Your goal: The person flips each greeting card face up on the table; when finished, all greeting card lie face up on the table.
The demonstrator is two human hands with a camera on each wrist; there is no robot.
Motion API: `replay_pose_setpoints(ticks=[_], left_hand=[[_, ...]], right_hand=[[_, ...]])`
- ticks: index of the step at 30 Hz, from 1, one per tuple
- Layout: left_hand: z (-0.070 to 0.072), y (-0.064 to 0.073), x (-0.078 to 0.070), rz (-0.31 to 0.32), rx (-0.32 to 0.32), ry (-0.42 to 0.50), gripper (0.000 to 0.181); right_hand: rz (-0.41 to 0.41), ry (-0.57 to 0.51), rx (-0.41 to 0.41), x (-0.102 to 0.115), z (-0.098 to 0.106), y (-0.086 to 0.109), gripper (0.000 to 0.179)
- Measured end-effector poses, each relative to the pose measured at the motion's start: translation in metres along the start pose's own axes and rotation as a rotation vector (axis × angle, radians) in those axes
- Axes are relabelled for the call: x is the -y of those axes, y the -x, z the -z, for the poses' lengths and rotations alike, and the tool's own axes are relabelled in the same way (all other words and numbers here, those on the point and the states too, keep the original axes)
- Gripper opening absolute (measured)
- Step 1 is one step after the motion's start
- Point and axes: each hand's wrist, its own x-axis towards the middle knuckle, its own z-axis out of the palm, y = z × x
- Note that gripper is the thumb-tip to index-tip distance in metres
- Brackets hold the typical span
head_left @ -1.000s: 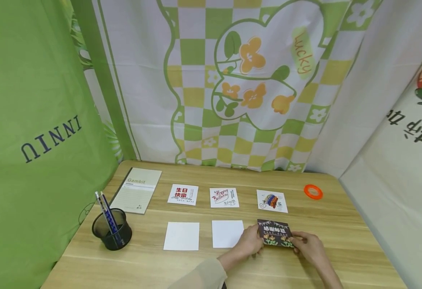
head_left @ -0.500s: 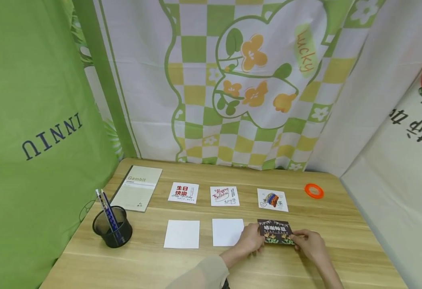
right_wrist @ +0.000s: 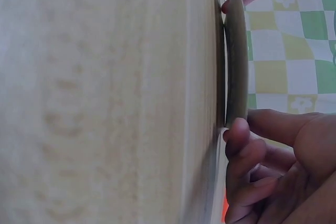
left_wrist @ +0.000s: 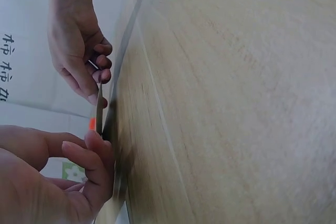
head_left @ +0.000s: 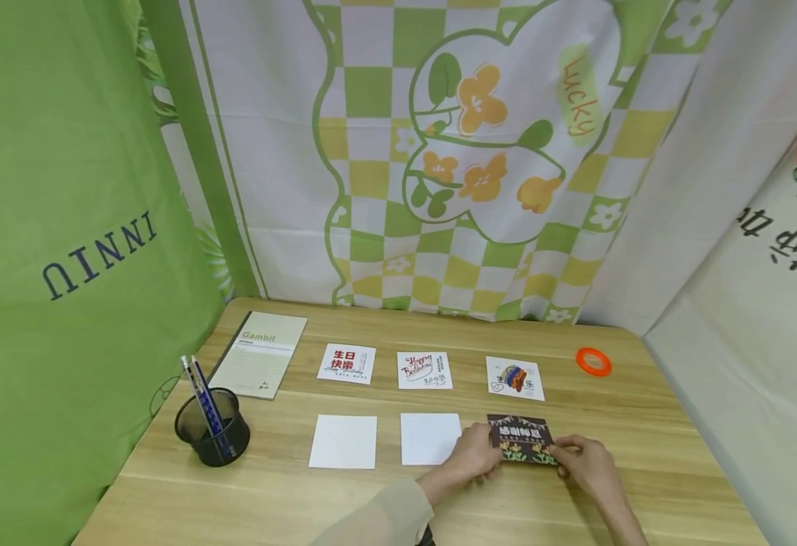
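Observation:
A dark card printed with white lettering, bunting and orange flowers is held between both hands at the front right of the table. My left hand pinches its left edge, and my right hand pinches its right edge between thumb and fingers. Seen edge-on in the right wrist view, the card is close over the tabletop and bends slightly. A blank white card lies just left of my left hand. Behind the dark card lies a white card with a colourful drawing.
Another blank white card lies further left. Two birthday cards with red lettering lie in the back row. An orange ring is at the back right. A notebook and a black mesh pen cup stand left.
Both hands keep their pinch on the dark card and scarcely move, apart from a very slight shift to the right. The view has tilted a little.

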Motion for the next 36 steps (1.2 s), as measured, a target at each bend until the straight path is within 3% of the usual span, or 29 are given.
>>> replay_pose_setpoints(ticks=[7,16,29,36], left_hand=[[0.003,0.004,-0.005,-0.037,0.003,-0.155,0.009],[0.005,0.009,-0.007,-0.026,0.0,-0.19,0.007],[0.002,0.005,0.0,-0.034,0.029,-0.22,0.006],[0.023,0.014,-0.001,-0.117,-0.038,-0.296,0.033]], right_hand=[[0.023,0.017,0.012,0.004,0.0,0.003,0.037],[0.028,0.044,0.016,0.008,-0.001,0.007,0.036],[0.037,0.233,-0.006,0.014,0.006,0.014,0.032],[0.078,0.28,0.011,0.033,0.004,0.011,0.035]])
